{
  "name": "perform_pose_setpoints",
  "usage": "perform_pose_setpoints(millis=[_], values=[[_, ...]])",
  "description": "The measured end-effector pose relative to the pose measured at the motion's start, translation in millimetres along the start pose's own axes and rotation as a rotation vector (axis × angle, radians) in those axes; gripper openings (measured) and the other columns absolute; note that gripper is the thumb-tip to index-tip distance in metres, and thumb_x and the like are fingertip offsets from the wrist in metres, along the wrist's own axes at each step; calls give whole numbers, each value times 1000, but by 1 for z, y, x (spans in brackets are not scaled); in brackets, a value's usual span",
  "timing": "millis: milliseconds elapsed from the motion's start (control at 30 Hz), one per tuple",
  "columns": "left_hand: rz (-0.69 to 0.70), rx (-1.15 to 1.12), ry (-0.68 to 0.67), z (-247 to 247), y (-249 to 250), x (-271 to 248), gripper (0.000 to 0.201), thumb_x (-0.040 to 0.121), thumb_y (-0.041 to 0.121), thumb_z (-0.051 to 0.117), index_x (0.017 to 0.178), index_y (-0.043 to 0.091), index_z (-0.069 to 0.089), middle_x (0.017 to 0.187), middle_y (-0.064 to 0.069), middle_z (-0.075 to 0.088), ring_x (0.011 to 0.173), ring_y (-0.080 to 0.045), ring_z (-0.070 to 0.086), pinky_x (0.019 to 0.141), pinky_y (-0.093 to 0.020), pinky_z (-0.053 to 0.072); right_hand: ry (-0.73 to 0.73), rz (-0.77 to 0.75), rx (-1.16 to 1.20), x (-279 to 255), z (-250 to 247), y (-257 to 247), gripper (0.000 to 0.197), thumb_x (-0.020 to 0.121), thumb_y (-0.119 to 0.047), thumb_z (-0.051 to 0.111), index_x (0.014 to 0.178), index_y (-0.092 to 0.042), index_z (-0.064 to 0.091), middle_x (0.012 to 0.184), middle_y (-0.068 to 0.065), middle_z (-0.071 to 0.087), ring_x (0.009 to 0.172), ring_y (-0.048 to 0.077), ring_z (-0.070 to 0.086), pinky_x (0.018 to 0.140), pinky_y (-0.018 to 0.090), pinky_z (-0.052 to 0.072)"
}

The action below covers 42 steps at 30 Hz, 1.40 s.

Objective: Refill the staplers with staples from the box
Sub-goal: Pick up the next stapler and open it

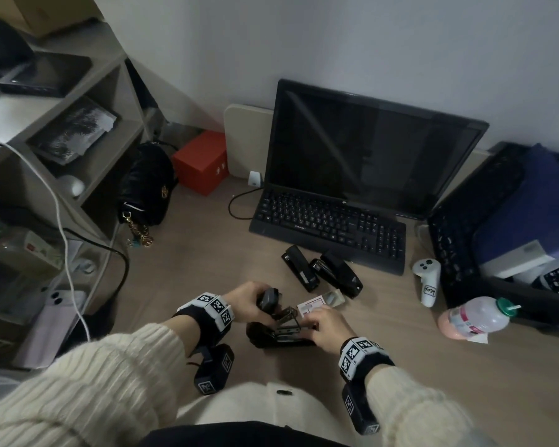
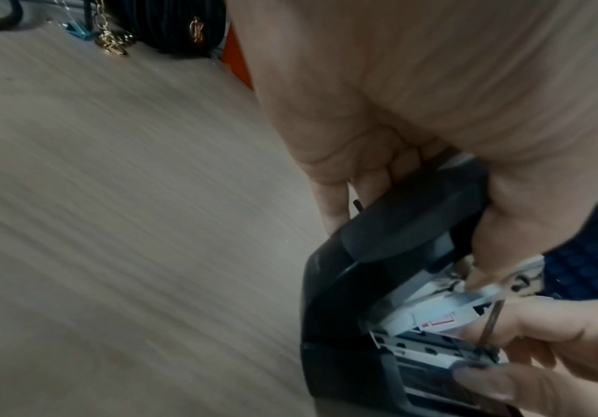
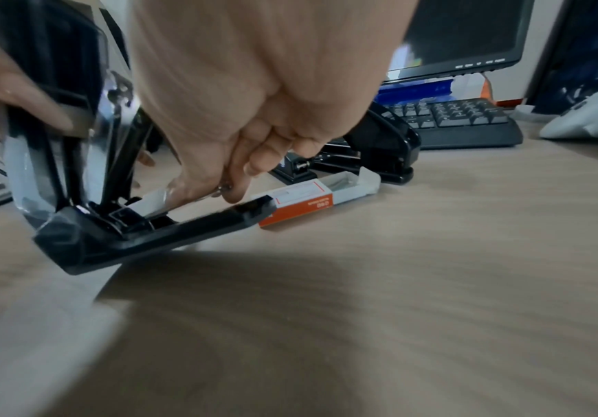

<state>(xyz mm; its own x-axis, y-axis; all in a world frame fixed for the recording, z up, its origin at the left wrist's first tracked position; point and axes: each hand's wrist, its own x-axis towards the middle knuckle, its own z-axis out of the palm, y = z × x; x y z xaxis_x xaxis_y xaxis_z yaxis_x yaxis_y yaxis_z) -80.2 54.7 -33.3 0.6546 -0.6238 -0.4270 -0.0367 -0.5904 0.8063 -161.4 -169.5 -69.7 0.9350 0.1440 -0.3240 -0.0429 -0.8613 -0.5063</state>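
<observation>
An open black stapler (image 1: 276,337) lies on the wooden desk in front of me, its base (image 3: 154,234) flat and its top swung upright. My left hand (image 1: 250,296) grips that raised top (image 2: 412,223), fingers curled round it. At the front end of the bare metal magazine (image 2: 429,348), the thumb and forefinger of my right hand (image 1: 326,324) pinch what looks like a strip of staples (image 3: 154,201). The orange-and-white staple box (image 1: 318,305) lies just behind, its tray (image 3: 353,183) slid out. Two more black staplers (image 1: 300,269) (image 1: 338,274) rest beyond the box.
A black keyboard (image 1: 329,227) and a dark monitor (image 1: 368,146) stand behind the staplers. To the right are a white controller (image 1: 428,282) and a pink bottle (image 1: 478,317) lying down. A black handbag (image 1: 149,185) and a red box (image 1: 200,162) sit far left, by shelves.
</observation>
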Motion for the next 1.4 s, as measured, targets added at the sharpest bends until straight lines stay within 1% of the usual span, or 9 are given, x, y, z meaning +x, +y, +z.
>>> perform_pose_setpoints(millis=[133,267,367,933,1033,1133,1200,1333,1400], values=[[18,-71,-6,-5,2,-4,29,74,6,82,95,15,65,103,0,74,95,-10,70,86,-24,55,25,40,-48,-10,1,13,25,78,-37,75,98,-22,75,105,-2,67,106,14,56,92,23,41],[25,-93,15,-13,-4,-11,29,73,10,84,98,7,70,97,6,75,87,-1,70,78,-17,53,-15,58,-89,-13,-4,20,31,78,-44,73,98,-21,74,86,-13,55,104,13,51,87,22,35],[36,-115,38,-16,-9,-16,27,71,7,85,96,9,74,95,2,76,86,-3,71,75,-13,52,-7,46,-141,-14,-6,19,32,79,-45,72,101,-23,74,96,-8,64,106,13,50,88,23,34],[46,-154,142,-9,-35,-19,40,65,5,88,102,13,74,101,-3,76,94,-12,71,87,-23,55,88,202,-222,-15,-3,27,32,80,-47,70,104,-26,72,106,-6,67,107,14,53,91,25,37],[-10,-231,169,-6,-44,-21,42,62,3,90,96,23,76,96,-1,77,88,-7,70,84,-21,54,89,260,-183,-15,1,29,31,77,-47,73,102,-28,72,105,-5,67,105,13,55,89,25,39],[-81,-259,224,-4,-56,-24,42,46,28,93,80,45,76,82,12,75,78,0,68,80,-20,53,104,301,-127,-14,4,31,31,75,-46,75,100,-28,73,103,-4,67,102,14,57,86,24,40],[-101,-278,235,-4,-60,-24,44,39,38,90,78,49,74,80,12,75,77,-2,67,80,-21,54,97,309,-116,-14,4,30,31,74,-46,76,99,-28,73,102,-4,67,101,14,58,84,23,40],[-117,-260,181,-7,-60,-19,42,57,8,93,79,40,76,80,15,75,77,3,67,77,-13,52,65,312,-102,-13,2,30,31,73,-46,77,97,-26,73,100,-4,68,100,14,58,83,23,42],[-135,-267,151,-10,-59,-20,42,58,8,93,86,33,76,86,11,76,82,0,68,81,-15,51,50,289,-104,-14,1,31,31,73,-47,77,95,-26,72,96,-6,66,97,13,58,81,23,42]])
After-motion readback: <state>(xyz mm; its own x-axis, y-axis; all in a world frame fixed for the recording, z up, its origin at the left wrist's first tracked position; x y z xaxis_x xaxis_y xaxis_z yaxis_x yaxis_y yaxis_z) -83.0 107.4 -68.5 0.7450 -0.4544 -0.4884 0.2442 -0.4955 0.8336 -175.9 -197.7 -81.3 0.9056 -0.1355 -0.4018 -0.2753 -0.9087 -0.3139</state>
